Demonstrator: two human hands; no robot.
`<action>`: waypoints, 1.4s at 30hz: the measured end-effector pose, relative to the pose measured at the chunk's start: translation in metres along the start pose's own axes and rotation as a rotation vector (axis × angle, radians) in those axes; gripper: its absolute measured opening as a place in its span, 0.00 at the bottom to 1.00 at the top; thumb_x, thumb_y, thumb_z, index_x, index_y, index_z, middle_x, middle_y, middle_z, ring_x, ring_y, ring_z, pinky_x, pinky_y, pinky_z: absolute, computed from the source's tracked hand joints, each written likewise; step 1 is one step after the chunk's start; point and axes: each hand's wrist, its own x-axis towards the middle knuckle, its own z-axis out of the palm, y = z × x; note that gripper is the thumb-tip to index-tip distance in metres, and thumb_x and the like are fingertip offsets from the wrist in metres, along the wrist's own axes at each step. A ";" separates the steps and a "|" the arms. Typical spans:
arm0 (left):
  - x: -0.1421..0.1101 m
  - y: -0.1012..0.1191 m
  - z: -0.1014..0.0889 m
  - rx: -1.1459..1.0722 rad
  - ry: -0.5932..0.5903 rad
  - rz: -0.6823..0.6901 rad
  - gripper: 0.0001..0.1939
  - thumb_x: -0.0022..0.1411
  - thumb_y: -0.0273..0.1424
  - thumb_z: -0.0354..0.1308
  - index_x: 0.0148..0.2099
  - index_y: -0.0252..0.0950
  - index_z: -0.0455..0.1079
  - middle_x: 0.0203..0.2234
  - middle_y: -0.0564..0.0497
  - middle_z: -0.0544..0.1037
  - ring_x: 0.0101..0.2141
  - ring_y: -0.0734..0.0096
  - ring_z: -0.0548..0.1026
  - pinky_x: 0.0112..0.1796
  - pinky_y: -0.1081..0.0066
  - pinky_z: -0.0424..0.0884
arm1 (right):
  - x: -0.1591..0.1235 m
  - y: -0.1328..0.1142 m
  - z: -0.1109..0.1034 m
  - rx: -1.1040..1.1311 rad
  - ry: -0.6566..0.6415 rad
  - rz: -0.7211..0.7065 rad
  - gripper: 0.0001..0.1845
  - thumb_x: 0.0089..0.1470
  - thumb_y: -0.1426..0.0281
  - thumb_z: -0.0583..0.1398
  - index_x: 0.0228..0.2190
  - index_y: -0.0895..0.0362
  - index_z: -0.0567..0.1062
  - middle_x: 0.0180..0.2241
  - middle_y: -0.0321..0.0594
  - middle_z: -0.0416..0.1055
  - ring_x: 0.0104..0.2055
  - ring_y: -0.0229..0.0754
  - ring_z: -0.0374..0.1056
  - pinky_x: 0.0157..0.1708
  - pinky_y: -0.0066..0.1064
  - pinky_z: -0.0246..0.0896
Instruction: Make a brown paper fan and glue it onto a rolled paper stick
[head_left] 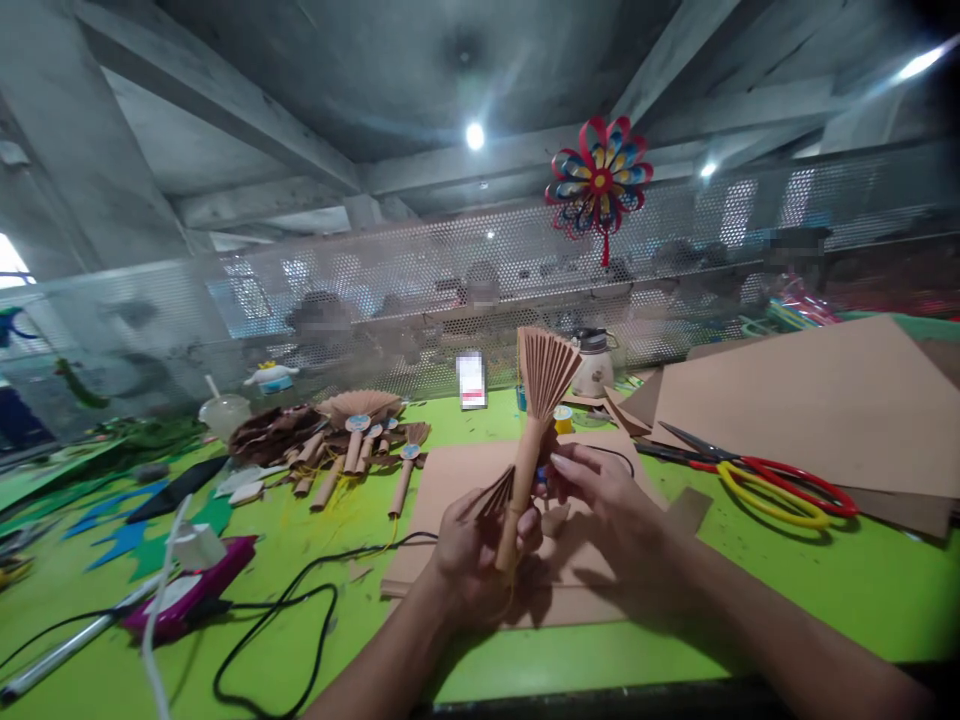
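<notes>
My left hand (480, 550) is closed around the rolled handle of a brown paper fan (531, 440), which stands upright with its pleated head spread at the top. A second, smaller pleated piece (495, 494) juts out to the left of the handle, by my left fingers. Close behind the fan, on its right, is my right hand (600, 485). Its fingers are bent together towards the handle, and their tips are partly hidden. A small blue spot shows between the hands, too small to name. Below them lie brown paper sheets (450, 490).
Several paper fans (356, 445) with round labels lie at the left. Red- and yellow-handled scissors (772, 485) rest at the right beside large brown sheets (810, 400). A black cable (300, 570) runs to a magenta power strip (199, 590). A phone (472, 380) stands behind.
</notes>
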 end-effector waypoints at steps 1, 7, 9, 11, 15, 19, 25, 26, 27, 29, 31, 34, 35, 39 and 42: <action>0.000 -0.001 0.001 -0.009 -0.003 -0.009 0.14 0.59 0.31 0.51 0.42 0.28 0.71 0.20 0.50 0.68 0.20 0.72 0.66 0.21 0.75 0.63 | -0.001 -0.002 0.002 0.059 -0.002 0.013 0.18 0.50 0.58 0.64 0.36 0.59 0.75 0.31 0.42 0.71 0.32 0.40 0.66 0.32 0.31 0.62; 0.008 -0.009 -0.001 0.015 -0.022 -0.067 0.17 0.59 0.35 0.53 0.41 0.24 0.72 0.22 0.45 0.72 0.22 0.72 0.70 0.26 0.76 0.65 | -0.005 -0.006 0.006 0.269 -0.177 0.149 0.17 0.50 0.57 0.64 0.33 0.59 0.72 0.24 0.40 0.70 0.23 0.41 0.68 0.27 0.36 0.66; 0.010 -0.010 -0.001 0.041 -0.030 -0.094 0.19 0.59 0.37 0.54 0.41 0.23 0.72 0.23 0.44 0.73 0.23 0.71 0.71 0.26 0.75 0.65 | -0.005 -0.002 0.004 0.322 -0.252 0.204 0.16 0.54 0.57 0.60 0.33 0.58 0.70 0.22 0.38 0.70 0.20 0.43 0.68 0.24 0.38 0.66; 0.009 -0.010 0.000 0.060 -0.037 -0.102 0.20 0.59 0.38 0.54 0.41 0.23 0.73 0.24 0.42 0.75 0.25 0.70 0.72 0.28 0.74 0.65 | -0.005 0.001 0.001 0.350 -0.310 0.233 0.16 0.56 0.57 0.59 0.32 0.58 0.69 0.21 0.38 0.69 0.19 0.44 0.69 0.22 0.39 0.67; 0.008 -0.011 0.004 0.090 -0.076 -0.101 0.21 0.58 0.39 0.54 0.42 0.23 0.73 0.28 0.39 0.77 0.28 0.66 0.74 0.32 0.71 0.66 | -0.006 0.007 0.001 0.414 -0.268 0.245 0.14 0.56 0.59 0.59 0.30 0.58 0.67 0.19 0.36 0.67 0.16 0.41 0.65 0.18 0.36 0.65; 0.012 -0.014 0.004 0.152 -0.058 -0.064 0.21 0.55 0.34 0.53 0.43 0.21 0.73 0.32 0.37 0.78 0.32 0.62 0.76 0.38 0.67 0.67 | -0.005 0.010 0.002 0.494 -0.117 0.328 0.13 0.54 0.59 0.61 0.31 0.55 0.67 0.17 0.31 0.64 0.14 0.36 0.59 0.15 0.31 0.60; 0.017 -0.014 0.000 0.274 0.216 0.110 0.16 0.52 0.29 0.56 0.43 0.28 0.72 0.32 0.41 0.78 0.31 0.63 0.76 0.35 0.67 0.69 | 0.014 0.014 -0.016 0.399 0.097 0.087 0.13 0.46 0.64 0.68 0.31 0.59 0.75 0.32 0.42 0.74 0.35 0.43 0.69 0.37 0.36 0.67; 0.018 -0.013 -0.002 0.275 0.243 0.133 0.17 0.51 0.30 0.57 0.44 0.30 0.71 0.33 0.42 0.78 0.30 0.64 0.76 0.34 0.67 0.69 | 0.016 0.014 -0.019 0.397 0.113 0.069 0.13 0.46 0.64 0.68 0.32 0.58 0.76 0.34 0.42 0.74 0.38 0.45 0.70 0.41 0.37 0.67; 0.018 -0.011 -0.005 0.278 0.267 0.167 0.17 0.51 0.30 0.58 0.45 0.32 0.71 0.33 0.43 0.78 0.31 0.64 0.76 0.33 0.67 0.69 | 0.018 0.015 -0.021 0.395 0.126 0.066 0.14 0.46 0.63 0.68 0.33 0.58 0.76 0.36 0.42 0.75 0.41 0.46 0.69 0.43 0.39 0.66; 0.019 -0.005 -0.013 0.308 0.327 0.280 0.16 0.50 0.31 0.60 0.43 0.32 0.71 0.32 0.44 0.78 0.33 0.65 0.76 0.34 0.70 0.69 | 0.020 0.016 -0.025 0.389 0.157 0.077 0.15 0.45 0.62 0.68 0.34 0.56 0.76 0.37 0.42 0.75 0.43 0.48 0.69 0.44 0.40 0.65; 0.020 0.003 -0.023 0.365 0.432 0.397 0.15 0.51 0.34 0.62 0.40 0.32 0.72 0.30 0.44 0.78 0.33 0.67 0.75 0.34 0.73 0.69 | 0.021 0.017 -0.026 0.376 0.198 0.072 0.16 0.44 0.62 0.69 0.34 0.56 0.76 0.37 0.42 0.76 0.43 0.49 0.70 0.44 0.41 0.65; 0.019 0.016 -0.033 0.523 0.543 0.423 0.16 0.52 0.37 0.63 0.39 0.30 0.73 0.27 0.44 0.78 0.28 0.71 0.74 0.32 0.74 0.68 | 0.020 0.018 -0.026 0.350 0.233 0.065 0.17 0.42 0.62 0.70 0.33 0.57 0.76 0.35 0.43 0.76 0.41 0.49 0.71 0.41 0.40 0.67; 0.019 0.020 -0.033 0.547 0.562 0.438 0.15 0.51 0.37 0.64 0.38 0.30 0.74 0.26 0.45 0.78 0.27 0.72 0.73 0.31 0.75 0.68 | 0.020 0.019 -0.025 0.343 0.235 0.070 0.17 0.42 0.62 0.70 0.33 0.58 0.76 0.35 0.43 0.76 0.40 0.49 0.71 0.40 0.40 0.67; 0.017 0.027 -0.023 0.619 0.566 0.412 0.15 0.47 0.37 0.66 0.33 0.29 0.75 0.23 0.45 0.77 0.26 0.71 0.73 0.28 0.75 0.66 | 0.020 0.020 -0.023 0.340 0.216 0.096 0.16 0.44 0.62 0.69 0.33 0.58 0.76 0.37 0.43 0.76 0.41 0.48 0.71 0.41 0.39 0.67; 0.015 0.028 -0.011 0.686 0.536 0.384 0.14 0.45 0.36 0.68 0.29 0.28 0.74 0.22 0.44 0.78 0.24 0.71 0.73 0.28 0.73 0.66 | 0.020 0.019 -0.022 0.340 0.202 0.086 0.14 0.45 0.63 0.68 0.32 0.59 0.76 0.37 0.44 0.76 0.43 0.48 0.70 0.43 0.40 0.67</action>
